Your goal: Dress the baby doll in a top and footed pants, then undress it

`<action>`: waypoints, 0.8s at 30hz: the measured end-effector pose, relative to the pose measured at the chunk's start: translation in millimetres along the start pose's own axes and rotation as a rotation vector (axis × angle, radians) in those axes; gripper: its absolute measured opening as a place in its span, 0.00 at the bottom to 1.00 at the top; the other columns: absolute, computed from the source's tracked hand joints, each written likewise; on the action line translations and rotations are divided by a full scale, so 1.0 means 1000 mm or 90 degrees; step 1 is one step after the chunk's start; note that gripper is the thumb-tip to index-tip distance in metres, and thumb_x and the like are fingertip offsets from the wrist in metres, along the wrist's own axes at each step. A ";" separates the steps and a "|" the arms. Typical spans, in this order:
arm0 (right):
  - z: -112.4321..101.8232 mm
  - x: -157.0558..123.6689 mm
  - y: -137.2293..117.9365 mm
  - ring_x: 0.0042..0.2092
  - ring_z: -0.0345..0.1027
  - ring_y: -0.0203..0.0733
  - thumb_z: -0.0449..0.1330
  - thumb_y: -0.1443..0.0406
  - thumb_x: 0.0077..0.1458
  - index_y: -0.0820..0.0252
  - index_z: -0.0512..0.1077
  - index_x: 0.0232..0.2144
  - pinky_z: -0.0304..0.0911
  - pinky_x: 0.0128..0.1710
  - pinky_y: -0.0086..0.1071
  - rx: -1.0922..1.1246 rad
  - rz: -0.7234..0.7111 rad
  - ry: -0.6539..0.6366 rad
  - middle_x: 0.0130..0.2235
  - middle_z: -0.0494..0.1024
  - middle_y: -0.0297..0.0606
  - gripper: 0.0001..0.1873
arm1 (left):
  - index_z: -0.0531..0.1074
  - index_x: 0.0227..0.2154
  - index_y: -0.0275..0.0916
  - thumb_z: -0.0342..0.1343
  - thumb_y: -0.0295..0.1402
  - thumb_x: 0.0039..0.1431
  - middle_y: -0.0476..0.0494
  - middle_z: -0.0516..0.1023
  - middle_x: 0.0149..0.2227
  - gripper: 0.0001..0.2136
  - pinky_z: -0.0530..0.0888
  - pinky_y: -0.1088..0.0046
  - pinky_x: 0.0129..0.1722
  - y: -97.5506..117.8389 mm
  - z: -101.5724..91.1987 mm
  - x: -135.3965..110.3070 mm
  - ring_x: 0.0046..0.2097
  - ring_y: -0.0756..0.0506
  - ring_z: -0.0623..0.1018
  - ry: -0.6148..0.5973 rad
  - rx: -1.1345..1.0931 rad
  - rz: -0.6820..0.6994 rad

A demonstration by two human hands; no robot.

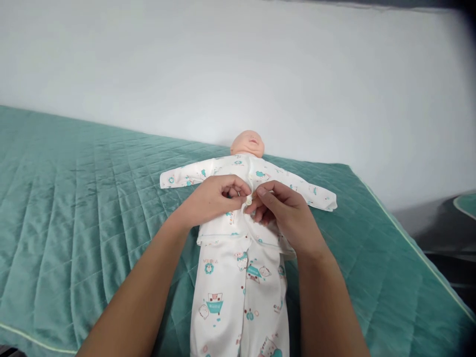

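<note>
A baby doll [248,143] lies on its back on a teal quilted bed [74,198], arms spread, dressed in a white printed shirt [260,173] and matching trousers [238,297]. Both my hands meet over the doll's chest. My left hand [213,198] pinches the shirt's front edge. My right hand [284,210] pinches a small white button [249,200] between thumb and forefinger. Their fingertips nearly touch at the button.
A pale wall [260,74] runs behind the bed. The bed's right edge [409,243] drops to a dark floor, where a bit of teal fabric [466,203] shows at far right.
</note>
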State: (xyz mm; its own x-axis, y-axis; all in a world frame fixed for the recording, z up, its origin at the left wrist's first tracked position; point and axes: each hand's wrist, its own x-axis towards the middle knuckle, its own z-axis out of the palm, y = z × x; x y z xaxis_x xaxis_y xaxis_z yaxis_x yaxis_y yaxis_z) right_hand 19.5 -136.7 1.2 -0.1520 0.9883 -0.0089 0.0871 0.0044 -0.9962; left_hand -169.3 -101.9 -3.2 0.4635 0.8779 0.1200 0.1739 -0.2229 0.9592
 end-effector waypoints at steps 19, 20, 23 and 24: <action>-0.010 0.013 0.022 0.62 0.62 0.50 0.60 0.56 0.60 0.46 0.68 0.56 0.64 0.57 0.48 -0.158 -0.204 0.250 0.63 0.67 0.39 0.21 | 0.72 0.56 0.44 0.46 0.26 0.66 0.40 0.70 0.61 0.19 0.63 0.57 0.63 -0.033 -0.005 0.011 0.63 0.42 0.67 0.272 0.386 0.320; -0.007 0.015 0.025 0.65 0.58 0.51 0.59 0.56 0.60 0.46 0.66 0.59 0.60 0.62 0.52 -0.211 -0.209 0.232 0.65 0.64 0.39 0.24 | 0.71 0.57 0.45 0.45 0.24 0.66 0.41 0.68 0.63 0.20 0.63 0.57 0.64 -0.035 -0.004 0.012 0.64 0.43 0.66 0.239 0.390 0.339; -0.002 0.019 0.031 0.71 0.47 0.50 0.59 0.56 0.61 0.49 0.64 0.61 0.45 0.70 0.54 -0.315 -0.225 0.173 0.69 0.59 0.39 0.27 | 0.74 0.53 0.48 0.45 0.21 0.65 0.45 0.69 0.64 0.21 0.64 0.55 0.64 -0.038 -0.003 0.014 0.65 0.43 0.66 0.180 0.391 0.373; -0.002 0.020 0.032 0.71 0.46 0.49 0.59 0.56 0.61 0.49 0.64 0.61 0.43 0.71 0.53 -0.325 -0.222 0.161 0.69 0.58 0.39 0.27 | 0.76 0.50 0.48 0.46 0.21 0.64 0.46 0.70 0.63 0.20 0.65 0.55 0.63 -0.038 -0.002 0.014 0.64 0.43 0.67 0.180 0.388 0.378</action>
State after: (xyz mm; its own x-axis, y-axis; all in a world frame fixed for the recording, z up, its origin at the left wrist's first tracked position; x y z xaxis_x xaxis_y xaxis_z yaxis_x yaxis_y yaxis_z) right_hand 21.1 -116.7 -30.7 -0.0261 0.9212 0.3883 0.5391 0.3400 -0.7706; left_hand -171.2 -79.9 -37.3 0.4066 0.5994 0.6895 0.4419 -0.7895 0.4258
